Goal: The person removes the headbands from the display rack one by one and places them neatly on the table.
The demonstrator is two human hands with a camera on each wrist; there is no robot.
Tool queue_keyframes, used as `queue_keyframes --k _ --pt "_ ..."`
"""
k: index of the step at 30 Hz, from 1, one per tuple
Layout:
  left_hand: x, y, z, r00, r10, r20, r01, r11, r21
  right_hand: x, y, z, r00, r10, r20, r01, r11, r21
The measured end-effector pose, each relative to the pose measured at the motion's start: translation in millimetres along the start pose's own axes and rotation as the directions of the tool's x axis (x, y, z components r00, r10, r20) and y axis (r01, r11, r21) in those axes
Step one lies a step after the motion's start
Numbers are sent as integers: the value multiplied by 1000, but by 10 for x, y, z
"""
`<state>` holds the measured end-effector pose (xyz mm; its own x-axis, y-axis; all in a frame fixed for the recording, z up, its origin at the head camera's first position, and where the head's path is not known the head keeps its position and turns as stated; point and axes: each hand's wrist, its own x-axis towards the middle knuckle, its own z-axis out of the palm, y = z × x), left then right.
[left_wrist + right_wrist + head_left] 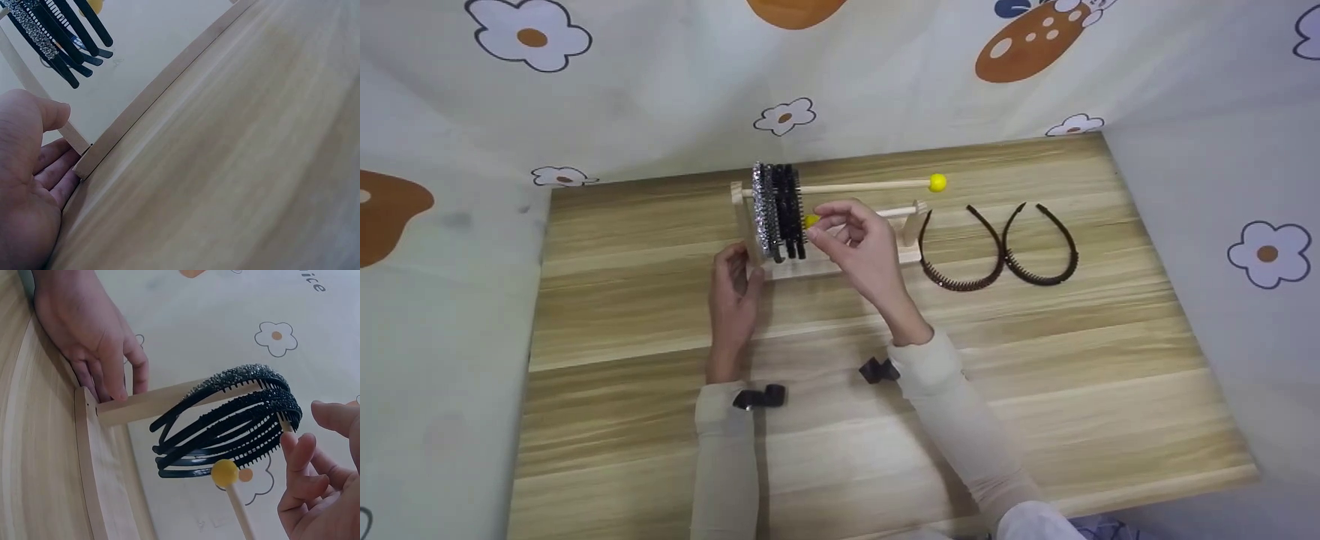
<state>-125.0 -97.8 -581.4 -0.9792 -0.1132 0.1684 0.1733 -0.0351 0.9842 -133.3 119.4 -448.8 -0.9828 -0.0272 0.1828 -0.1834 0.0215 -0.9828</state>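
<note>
A wooden display stand with yellow-tipped rods stands toward the back of the table. Several black headbands, some toothed and one with silver glitter, hang together on its upper rod near the left post. My left hand grips the stand low at that post, with thumb and fingers on either side of the wood. Just right of the hanging headbands, my right hand is raised with its fingers loosely bent. In the right wrist view, its thumb and fingers are apart with nothing between them.
Two dark brown toothed headbands lie side by side on the wood-grain table, right of the stand. The upper rod's yellow ball points right. A patterned cloth hangs behind and around the table.
</note>
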Motion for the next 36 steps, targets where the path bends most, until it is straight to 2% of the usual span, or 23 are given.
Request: queue_keyframes --k 17,25,36 --pt "-12 11 -2 1000 -13 -14 14 999 43 8 29 179 998 60 30 -60 998 -11" --pt "-11 23 7 1000 -6 -13 7 998 57 5 11 216 998 58 16 -57 997 -60" --pt "-6 24 5 1000 -4 -15 5 999 44 15 28 218 998 55 2 -55 998 -19"
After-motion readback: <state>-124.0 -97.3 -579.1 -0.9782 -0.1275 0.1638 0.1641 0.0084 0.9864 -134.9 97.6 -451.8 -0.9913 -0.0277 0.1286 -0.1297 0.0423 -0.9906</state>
